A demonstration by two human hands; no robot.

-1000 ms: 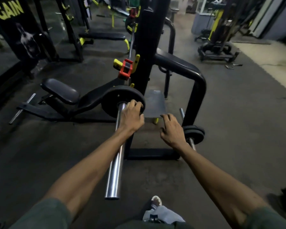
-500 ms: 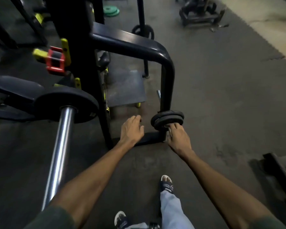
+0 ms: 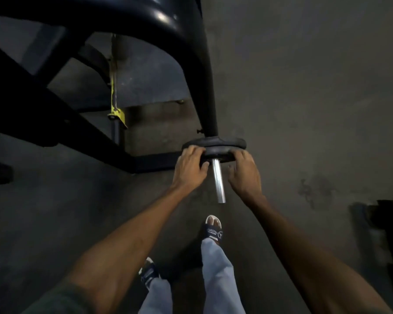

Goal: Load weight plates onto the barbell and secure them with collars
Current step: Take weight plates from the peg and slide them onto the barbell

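Two small black weight plates (image 3: 220,143) sit stacked on a short chrome storage peg (image 3: 218,182) at the foot of the black rack upright (image 3: 205,87). My left hand (image 3: 189,169) grips the left rim of the nearer plate, fingers curled over its edge. On the right rim, my right hand (image 3: 244,174) holds the same plate. The peg sticks out toward me between the two hands. The barbell is out of view.
The black curved rack frame (image 3: 123,17) arches overhead at the top left, with a yellow fitting (image 3: 117,115) on a post behind. My feet in sandals (image 3: 213,228) stand on the dark rubber floor. A dark machine part (image 3: 388,225) sits at the right edge.
I have bent down closer to the storage peg. My left hand moved from the rack base onto the plate's left rim, and both hands now hold the plate.
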